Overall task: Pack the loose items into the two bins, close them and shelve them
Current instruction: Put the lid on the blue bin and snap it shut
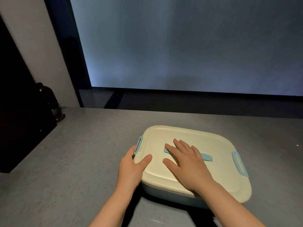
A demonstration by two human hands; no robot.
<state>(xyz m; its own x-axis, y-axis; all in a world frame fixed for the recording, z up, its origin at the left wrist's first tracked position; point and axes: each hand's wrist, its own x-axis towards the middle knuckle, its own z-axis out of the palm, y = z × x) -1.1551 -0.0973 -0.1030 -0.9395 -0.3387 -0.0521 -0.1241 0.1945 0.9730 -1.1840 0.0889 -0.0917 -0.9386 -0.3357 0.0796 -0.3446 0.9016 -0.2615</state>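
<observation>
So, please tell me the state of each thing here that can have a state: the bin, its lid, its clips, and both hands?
bin: standing on the counter, lid on
lid: lying flat on the bin
left clip: held by the left hand, latching unclear
right clip: lying over the lid's edge, untouched
left hand: gripping the bin's left edge, thumb on the lid
right hand: flat on the lid, fingers straight

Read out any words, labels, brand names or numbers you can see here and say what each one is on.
None: no readable text anywhere.
Cream lid of the bin: plain, with light blue latches that carry no print.
Grey counter: speckles only.
Dark objects at far left: too dim to show any label.
</observation>
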